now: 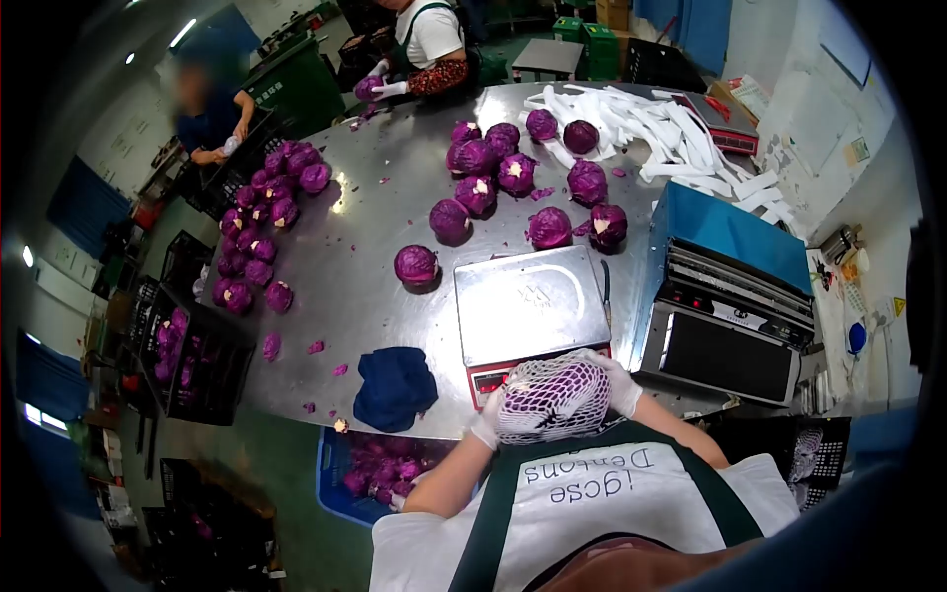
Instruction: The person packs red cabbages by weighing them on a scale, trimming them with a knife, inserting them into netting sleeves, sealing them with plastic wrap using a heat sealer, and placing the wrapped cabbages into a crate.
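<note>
Purple cabbage in a white foam net [554,398] lies sideways between my two gloved hands, close to my apron and just before the scale [533,306]. My left hand [486,422] grips its left end, and my right hand [621,387] grips its upper right end. The bundle partly covers the scale's red front. Loose purple cabbages [416,266] sit behind and to the left of the scale. A dark blue cloth [395,389] lies crumpled on the metal table [365,222], left of my left hand.
A blue wrapping machine [730,296] stands right of the scale. White foam nets [641,128] are piled at the back right. A blue crate [335,483] of cabbages is below the table edge, black crates [212,370] at left. Two co-workers [434,44] [207,118] stand across the table.
</note>
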Demonstrator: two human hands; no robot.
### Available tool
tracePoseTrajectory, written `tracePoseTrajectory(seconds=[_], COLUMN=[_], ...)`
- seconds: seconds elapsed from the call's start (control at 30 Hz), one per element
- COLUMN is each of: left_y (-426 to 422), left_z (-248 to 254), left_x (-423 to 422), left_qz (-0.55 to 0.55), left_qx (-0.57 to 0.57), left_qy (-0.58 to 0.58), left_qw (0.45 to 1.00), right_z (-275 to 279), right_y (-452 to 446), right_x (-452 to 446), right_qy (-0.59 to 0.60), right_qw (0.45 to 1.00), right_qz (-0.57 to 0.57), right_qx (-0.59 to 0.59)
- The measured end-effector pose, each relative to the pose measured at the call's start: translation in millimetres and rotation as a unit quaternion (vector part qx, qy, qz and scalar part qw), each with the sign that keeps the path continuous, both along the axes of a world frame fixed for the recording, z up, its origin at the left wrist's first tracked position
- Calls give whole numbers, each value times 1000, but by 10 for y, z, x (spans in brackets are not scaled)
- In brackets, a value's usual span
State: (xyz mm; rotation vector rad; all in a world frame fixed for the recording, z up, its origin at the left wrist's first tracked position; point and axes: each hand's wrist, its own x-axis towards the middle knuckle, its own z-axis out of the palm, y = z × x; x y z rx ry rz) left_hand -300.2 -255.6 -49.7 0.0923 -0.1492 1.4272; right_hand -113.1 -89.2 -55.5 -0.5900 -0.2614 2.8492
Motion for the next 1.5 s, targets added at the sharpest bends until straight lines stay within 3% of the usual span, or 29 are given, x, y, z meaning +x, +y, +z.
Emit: tracePoseTrajectory(seconds=[0.03, 0.07, 0.13, 0.17, 0.2, 0.23, 0.27, 0.3, 0.33, 0.37, 0.4, 0.5, 0.53, 0.6, 0.67, 0.73, 0.77, 0.8, 0.87, 0.93, 1.0, 1.07, 1.13, 1.2, 1.23, 1.27, 1.4, 1.5], left_y=[32, 44, 104, 139, 183, 220, 246, 291, 324, 362, 402, 549, 557, 513, 502, 440, 415, 375, 295, 127, 121, 382, 615, 751, 782, 810, 1139, 1593], left_z=[11, -69, -235, -271, -306, -317, -300, -280, -252, -214, -159, 100, 125, 320, 584, 531, 619, 728, 974, 1053, 964, 881, 320, 424, 491, 568, 345, 659], left_x=[59, 92, 91, 61, 34, -13, -62, -106, -139, -170, -195, -290, -340, -343, -350, -473, -534, -589, -691, -902, -1042, -992, -926, -619, -547, -497, -609, -399], left_qz=[9, 23, 52, 71, 85, 100, 115, 128, 142, 154, 163, 172, 154, 131, 127, 108, 95, 83, 62, 137, 308, 371, 374, 379, 387, 389, 368, 357], left_qx=[35, 20, -36, -65, -89, -115, -140, -162, -184, -209, -241, -368, -399, -341, -314, -273, -266, -249, -210, -170, -248, -307, -289, -315, -316, -315, -278, -190], left_qy=[-35, -53, -75, -79, -85, -86, -89, -94, -98, -105, -115, -135, -128, -62, -18, -24, -28, 10, 87, 402, 573, 610, 698, 695, 664, 634, 578, 670], left_qw=[999, 998, 995, 992, 989, 985, 980, 974, 968, 960, 950, 904, 895, 929, 941, 955, 959, 965, 972, 889, 718, 629, 538, 523, 556, 590, 673, 623], right_z=[54, 99, 201, 254, 309, 372, 430, 486, 282, 77, 14, -69, 51, 202, 270, 359, 554, 721, 938, 640, 485, 323, 517, 660, 687, 732, 847, 826], right_y=[-66, -101, -168, -212, -207, -243, -276, -286, -186, -87, -42, 59, 65, 53, 104, 176, 145, 123, 146, 296, 495, 685, 690, 608, 555, 500, 285, 338], right_x=[-44, -71, -123, -154, -206, -254, -309, -377, -444, -510, -564, -741, -745, -731, -665, -542, -521, -487, -436, -368, -414, -548, -637, -724, -798, -765, -562, -249], right_qy=[-8, 8, 26, 39, 31, -33, -96, -163, -78, -21, 93, -82, -84, -92, -91, -42, -84, -140, -241, -314, -336, -287, -227, -228, -199, -193, -244, -242], right_qw=[999, 999, 996, 989, 988, 946, 859, 731, 891, 974, 970, 939, 954, 975, 983, 992, 992, 989, 922, 765, 767, 747, 885, 866, 794, 846, 848, 830], right_qz=[-24, -46, -77, -96, -111, -122, -126, -123, -124, -157, -171, -181, -166, -136, -94, -21, -3, 23, 77, -39, -125, -104, 24, 39, 25, 10, -67, -146], right_qx=[38, -23, -33, 104, 99, 299, 486, 651, 430, 161, -146, -281, -237, -150, -131, -121, -95, 35, 294, 561, 532, 590, 407, 443, 574, 497, 466, 480])
